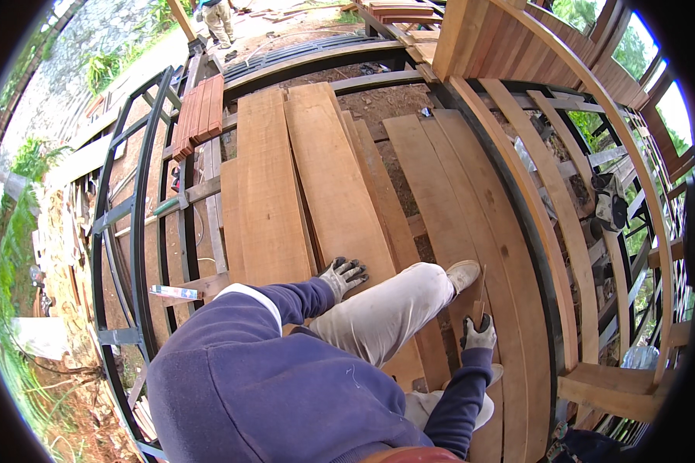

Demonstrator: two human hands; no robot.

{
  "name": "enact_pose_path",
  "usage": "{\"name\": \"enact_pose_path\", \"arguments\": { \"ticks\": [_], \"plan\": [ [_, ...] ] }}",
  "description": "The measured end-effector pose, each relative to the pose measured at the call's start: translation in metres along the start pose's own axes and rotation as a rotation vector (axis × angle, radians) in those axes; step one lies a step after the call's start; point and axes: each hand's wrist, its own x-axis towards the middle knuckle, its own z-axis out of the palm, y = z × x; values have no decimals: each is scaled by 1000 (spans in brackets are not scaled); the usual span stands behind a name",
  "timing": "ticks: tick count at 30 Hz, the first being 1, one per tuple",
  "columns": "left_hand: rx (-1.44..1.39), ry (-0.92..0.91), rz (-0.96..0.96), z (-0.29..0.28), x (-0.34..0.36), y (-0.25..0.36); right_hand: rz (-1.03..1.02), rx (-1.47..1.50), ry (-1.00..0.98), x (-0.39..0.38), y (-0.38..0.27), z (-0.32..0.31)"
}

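My left hand (340,276), in a grey and dark glove, lies with fingers spread on a loose, light brown plank (324,185) in the middle. My right hand (479,333), gloved the same way, grips a thin wooden piece (479,305), pointing forward over the darker planks (510,309) on the right; I cannot make out exactly what it is. My bent leg in light trousers (378,309) is between my hands, the shoe resting on the planks just ahead of the right hand.
Black metal frames (137,231) run along the left, beside stacked reddish boards (198,116). A raised wooden edge (548,255) and curved rail (633,170) border the right. Gaps in the decking show dirt below (371,104). Another person (218,19) stands at the far top.
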Motion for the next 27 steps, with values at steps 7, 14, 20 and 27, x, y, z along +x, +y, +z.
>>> {"name": "enact_pose_path", "arguments": {
  "ticks": [7,14,20,27],
  "plan": [
    [3,31,7,4,0,-1,-176,9,95,5,24,11],
    [11,-6,-2,-4,0,1,-154,-11,90,2,17,9],
    [-19,-14,-12,-4,-2,0,55,-26,-69,-5,-21,-8],
    [7,28,12,7,2,-3,59,-51,-68,-5,-18,-10]
  ]
}}
